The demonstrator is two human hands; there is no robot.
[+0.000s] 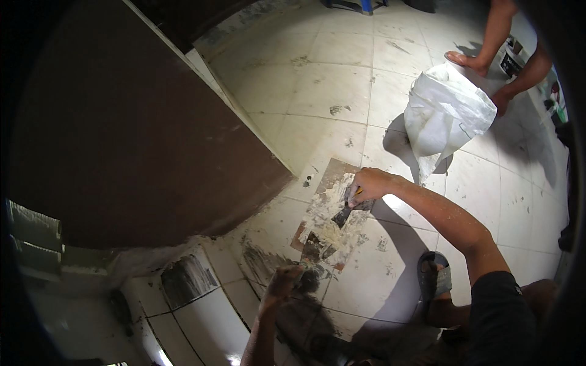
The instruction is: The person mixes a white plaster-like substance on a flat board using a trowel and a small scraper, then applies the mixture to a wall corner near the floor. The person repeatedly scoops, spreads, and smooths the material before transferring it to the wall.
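My right hand (371,185) grips a putty knife (343,215), its dark blade angled down onto a flat board (337,173). A bit of yellow-orange shows at its handle. Off-white paste (329,230) is smeared unevenly over the board, which lies on the tiled floor. At the board's near end, my left hand (282,282) is closed around the handle of a second scraper (313,249). That scraper's dark blade touches the paste. Shadow hides part of the left fingers.
Another person's hands (467,62) hold a white sack (448,113) upright at far right, with a bucket (511,63) behind. A dark brown panel (152,134) stands left. White tiled steps (210,317) lie near left. A sandalled foot (434,274) rests right of the board.
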